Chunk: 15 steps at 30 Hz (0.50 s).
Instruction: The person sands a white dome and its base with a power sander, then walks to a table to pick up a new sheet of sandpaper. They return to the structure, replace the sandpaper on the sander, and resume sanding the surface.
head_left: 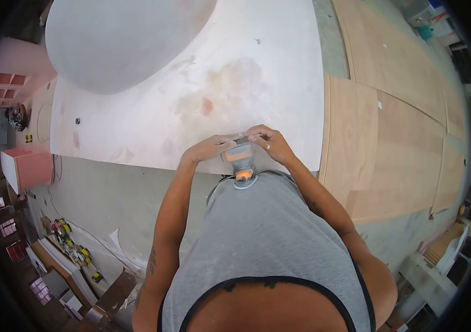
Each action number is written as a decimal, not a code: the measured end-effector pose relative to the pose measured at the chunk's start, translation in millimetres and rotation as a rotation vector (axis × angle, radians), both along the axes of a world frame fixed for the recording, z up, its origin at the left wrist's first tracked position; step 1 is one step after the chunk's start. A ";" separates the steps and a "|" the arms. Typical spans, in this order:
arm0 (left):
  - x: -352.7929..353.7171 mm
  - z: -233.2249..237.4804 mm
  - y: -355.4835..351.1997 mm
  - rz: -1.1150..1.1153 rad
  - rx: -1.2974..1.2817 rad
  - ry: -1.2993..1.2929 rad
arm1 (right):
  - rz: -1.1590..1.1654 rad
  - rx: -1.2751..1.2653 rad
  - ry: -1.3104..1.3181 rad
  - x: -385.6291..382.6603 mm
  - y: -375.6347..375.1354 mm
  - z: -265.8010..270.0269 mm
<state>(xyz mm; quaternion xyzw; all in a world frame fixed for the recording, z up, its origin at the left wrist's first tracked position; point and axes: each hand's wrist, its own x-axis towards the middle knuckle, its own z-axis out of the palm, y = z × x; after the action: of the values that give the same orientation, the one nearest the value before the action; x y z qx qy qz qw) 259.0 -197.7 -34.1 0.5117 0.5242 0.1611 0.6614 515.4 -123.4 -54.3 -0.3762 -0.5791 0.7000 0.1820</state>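
Observation:
A dusty grey and orange power sander [239, 157] is at the near edge of the white-coated table [152, 141], its orange-tipped end and hose toward my grey tank top. My left hand [212, 148] grips the sander's far end from the left, fingers bent over its edge. On the other side, my right hand [271, 142] has its thumb and fingers closed at the same dark, flat end. White dust covers the fingertips of both hands. Whether a sanding sheet lies between the fingers cannot be made out.
A large grey rounded panel [125, 39] lies on the table's far left, with a small dark round piece [77, 120] nearby. Plywood sheets [407, 149] extend along the right. Pink cabinets [29, 169] stand at left; yellow-green power tools [80, 252] rest at lower left.

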 end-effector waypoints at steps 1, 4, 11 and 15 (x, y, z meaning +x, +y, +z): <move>0.3 0.4 0.3 0.013 0.004 -0.014 | 0.010 -0.046 0.011 0.9 0.6 1.2; -1.0 -7.9 -3.0 0.032 0.007 -0.060 | 0.063 0.069 0.106 3.4 5.9 -11.3; 2.5 0.4 0.8 0.040 0.014 -0.104 | 0.096 -0.042 -0.006 17.9 -8.6 1.9; 0.1 -2.5 5.5 -0.012 0.019 -0.089 | 0.058 -0.077 -0.030 20.1 -13.7 7.7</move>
<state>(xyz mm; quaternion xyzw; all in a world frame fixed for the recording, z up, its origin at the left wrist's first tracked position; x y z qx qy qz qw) 259.1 -192.2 -36.6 0.5133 0.4898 0.1846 0.6801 535.5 -137.1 -46.5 -0.3765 -0.5650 0.7211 0.1379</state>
